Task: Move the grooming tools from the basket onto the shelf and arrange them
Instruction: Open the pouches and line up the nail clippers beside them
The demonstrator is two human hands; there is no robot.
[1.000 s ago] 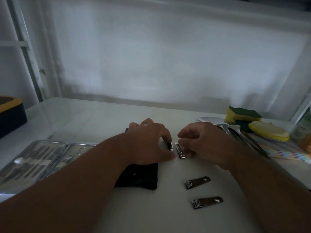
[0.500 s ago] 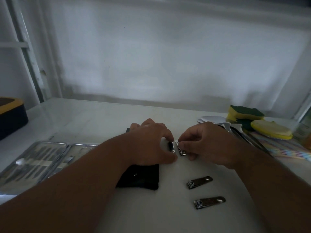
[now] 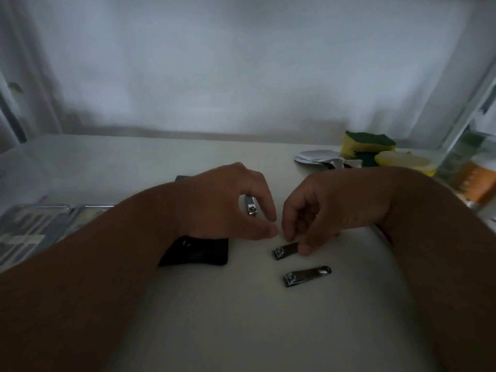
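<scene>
Clippers: we count three on the shelf [image 3: 188, 318]. Our right hand [image 3: 322, 210] pinches the middle clipper [image 3: 285, 249], grip narrow on its rear end, likely to line it up with the near clipper [image 3: 307, 276]. Our left hand [image 3: 228, 202] hovers curled over the far clipper [image 3: 251, 208], holding nothing. One black pouch [image 3: 198, 253], one open manicure case [image 3: 35, 229]. Basket not visible.

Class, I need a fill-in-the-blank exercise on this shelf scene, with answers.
1. The right hand pinches a small metal nail ____.
2. Visible metal nail clippers on the white shelf number ____.
3. The flat black pouch lies under the ____ forearm.
4. The yellow-and-green sponge sits at the far ____.

Answers: clipper, three, left, right
</scene>
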